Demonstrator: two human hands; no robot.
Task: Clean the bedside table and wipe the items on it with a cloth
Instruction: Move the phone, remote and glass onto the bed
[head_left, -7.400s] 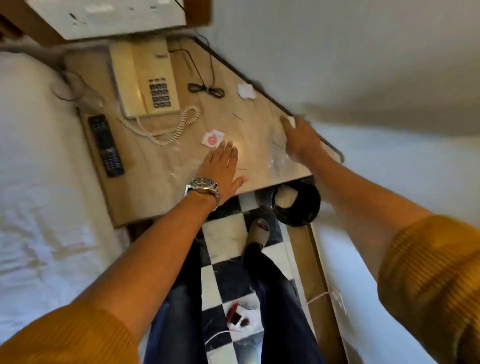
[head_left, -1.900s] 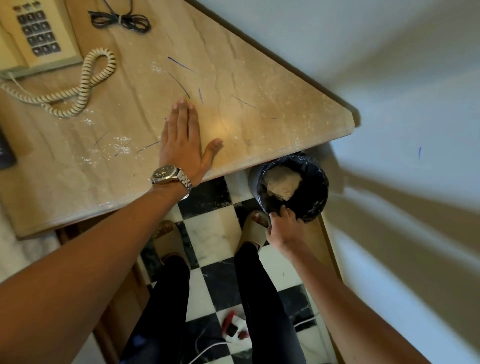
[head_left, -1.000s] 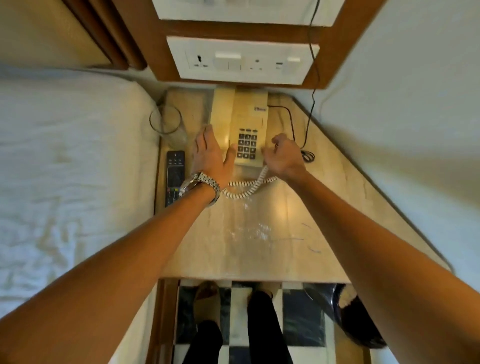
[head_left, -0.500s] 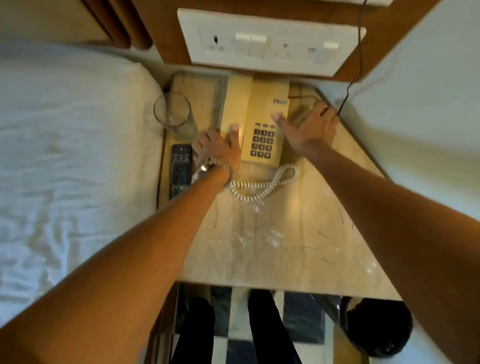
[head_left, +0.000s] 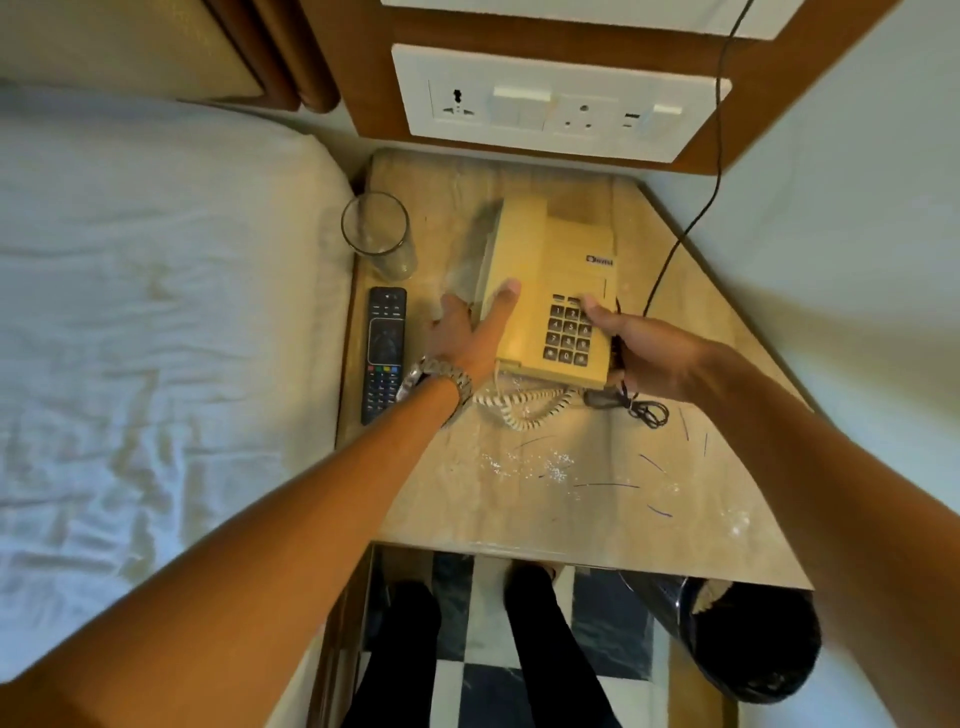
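A beige telephone (head_left: 545, 270) is tilted up off the marble bedside table (head_left: 597, 509), its near end raised. My left hand (head_left: 467, 332) grips its left side, thumb on the handset. My right hand (head_left: 644, 353) grips its right edge beside the keypad, thumb on top. The coiled cord (head_left: 524, 405) and a bundled black cable (head_left: 644, 410) lie under the phone's near end. White crumbs and thin dark strands (head_left: 545, 462) dot the tabletop. No cloth is in view.
An empty glass (head_left: 379, 234) and a black remote (head_left: 384, 353) sit along the table's left edge by the white bed (head_left: 156, 312). A socket panel (head_left: 556, 104) is on the wall behind. A black bin (head_left: 737, 634) stands on the checkered floor at right.
My hands left the tabletop and the bin and went to the phone. Both now grip its sides, and its near end has come up off the table.
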